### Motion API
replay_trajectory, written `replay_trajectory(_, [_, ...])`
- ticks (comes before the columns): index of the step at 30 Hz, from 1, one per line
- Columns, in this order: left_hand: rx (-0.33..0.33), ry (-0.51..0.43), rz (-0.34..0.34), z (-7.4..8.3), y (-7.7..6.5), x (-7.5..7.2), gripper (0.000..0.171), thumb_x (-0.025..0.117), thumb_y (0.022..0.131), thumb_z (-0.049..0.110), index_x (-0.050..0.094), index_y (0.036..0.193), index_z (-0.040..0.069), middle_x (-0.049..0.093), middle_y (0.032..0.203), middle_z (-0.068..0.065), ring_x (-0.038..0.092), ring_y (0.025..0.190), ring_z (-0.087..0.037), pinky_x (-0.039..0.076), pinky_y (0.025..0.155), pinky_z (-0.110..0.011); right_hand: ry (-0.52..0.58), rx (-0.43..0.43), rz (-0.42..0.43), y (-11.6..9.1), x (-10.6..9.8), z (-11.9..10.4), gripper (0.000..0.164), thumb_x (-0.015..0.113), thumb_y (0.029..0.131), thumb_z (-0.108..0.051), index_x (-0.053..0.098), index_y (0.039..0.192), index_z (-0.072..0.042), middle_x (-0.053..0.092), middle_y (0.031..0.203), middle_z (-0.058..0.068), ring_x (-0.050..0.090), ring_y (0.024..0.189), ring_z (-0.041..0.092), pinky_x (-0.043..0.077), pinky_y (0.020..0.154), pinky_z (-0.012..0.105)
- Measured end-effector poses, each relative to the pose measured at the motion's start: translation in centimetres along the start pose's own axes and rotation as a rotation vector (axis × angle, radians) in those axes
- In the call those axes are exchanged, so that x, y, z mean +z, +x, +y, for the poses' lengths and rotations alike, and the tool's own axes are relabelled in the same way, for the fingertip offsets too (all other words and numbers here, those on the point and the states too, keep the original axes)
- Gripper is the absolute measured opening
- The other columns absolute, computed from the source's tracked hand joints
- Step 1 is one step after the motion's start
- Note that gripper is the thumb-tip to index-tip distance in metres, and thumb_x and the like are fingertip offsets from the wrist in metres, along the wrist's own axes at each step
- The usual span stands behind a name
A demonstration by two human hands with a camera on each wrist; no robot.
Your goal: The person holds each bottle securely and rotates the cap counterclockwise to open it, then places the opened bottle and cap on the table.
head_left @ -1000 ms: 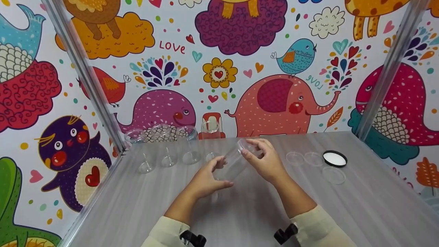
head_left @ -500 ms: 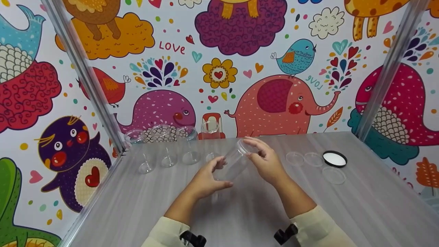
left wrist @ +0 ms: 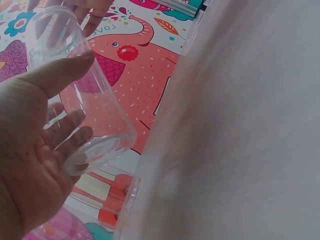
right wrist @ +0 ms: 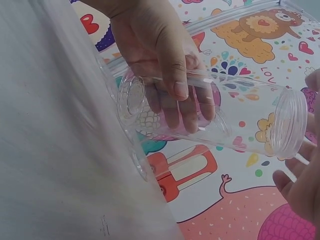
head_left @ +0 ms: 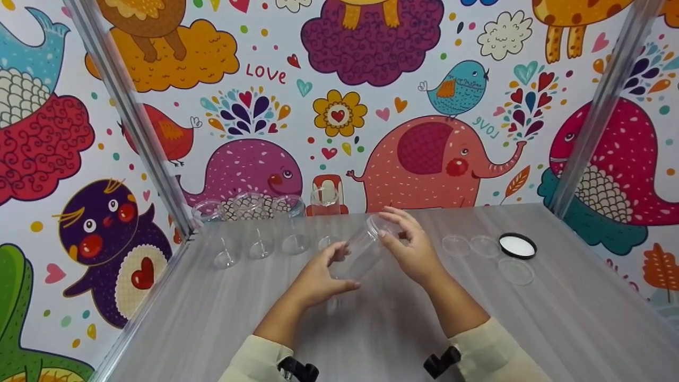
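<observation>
A clear plastic jar (head_left: 360,254) is held tilted above the table, its upper end leaning right. My left hand (head_left: 318,276) grips it around the lower body; the left wrist view shows the thumb across the near side of the jar (left wrist: 102,107) and fingers behind it. At the top end sits a clear, ridged screw lid (right wrist: 292,125). My right hand (head_left: 414,246) curls thumb and fingers around this lid, partly covering it. In the right wrist view only part of the right hand (right wrist: 302,185) shows, at the frame's edge.
Several clear open jars (head_left: 295,244) stand in a row at the back left. On the right lie clear flat discs (head_left: 516,271) and a black-rimmed lid (head_left: 518,245) with a white face. The patterned wall (head_left: 339,154) rises behind the table (head_left: 212,329).
The right hand's fingers loosen and lift off the lid, shift around it, then close back on its edge. The left hand and the jar stay in place.
</observation>
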State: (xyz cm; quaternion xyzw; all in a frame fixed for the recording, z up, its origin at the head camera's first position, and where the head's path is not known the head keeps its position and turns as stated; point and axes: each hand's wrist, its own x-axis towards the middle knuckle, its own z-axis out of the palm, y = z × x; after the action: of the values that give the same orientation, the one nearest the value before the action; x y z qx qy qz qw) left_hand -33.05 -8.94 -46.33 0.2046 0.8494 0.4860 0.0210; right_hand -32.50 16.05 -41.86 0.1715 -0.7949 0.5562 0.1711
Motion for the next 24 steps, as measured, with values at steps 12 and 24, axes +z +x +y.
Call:
replay_trajectory(12, [0.022,0.004,-0.003,-0.11,0.14,0.12,0.097,0.093,0.082,0.041,0.045,0.161,0.014,0.061,0.157,-0.007,0.054,0.148,-0.030,0.039,0.126,-0.062,-0.135,0.099,0.051,0.02,0.07,-0.02,0.051,0.077,0.096,-0.045,0.070,0.140,-0.019,0.062,0.143,0.005,0.060,0.118,0.030,0.061,0.093,0.040])
replay_trajectory(24, [0.022,-0.009,0.007,-0.13,0.11,0.01,0.095,0.094,0.081,0.040,0.046,0.159,0.015,0.061,0.156,-0.009,0.054,0.147,-0.031,0.039,0.126,-0.061,-0.065,0.057,0.000,-0.20,0.04,0.10,0.041,0.072,0.102,-0.033,0.071,0.141,-0.024,0.065,0.149,0.000,0.061,0.127,0.025,0.059,0.099,0.040])
